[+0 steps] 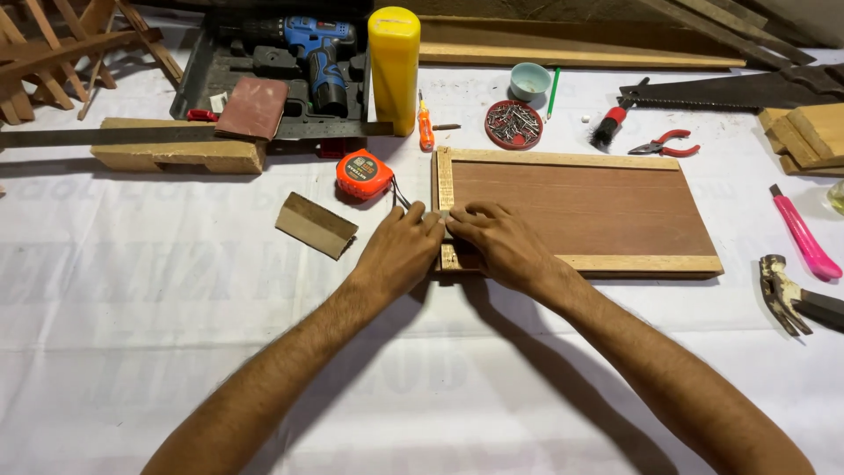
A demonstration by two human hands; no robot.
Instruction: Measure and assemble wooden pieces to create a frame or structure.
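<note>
A brown rectangular board (580,207) with pale wooden strips along its edges lies flat on the white-covered table. My left hand (400,251) and my right hand (492,242) meet at the board's left edge, fingertips pressing on the short pale strip (445,176) there. Whether a small thing is pinched between the fingers cannot be told. An orange tape measure (363,174) sits just left of the board, close above my left hand.
Nearby lie a small wood block (315,224), a red dish of nails (513,123), a yellow cylinder (393,66), an orange screwdriver (425,127), red pliers (665,143), a pink utility knife (804,233), a claw hammer (791,299), a handsaw (738,91), and a blue drill (316,53) in its case.
</note>
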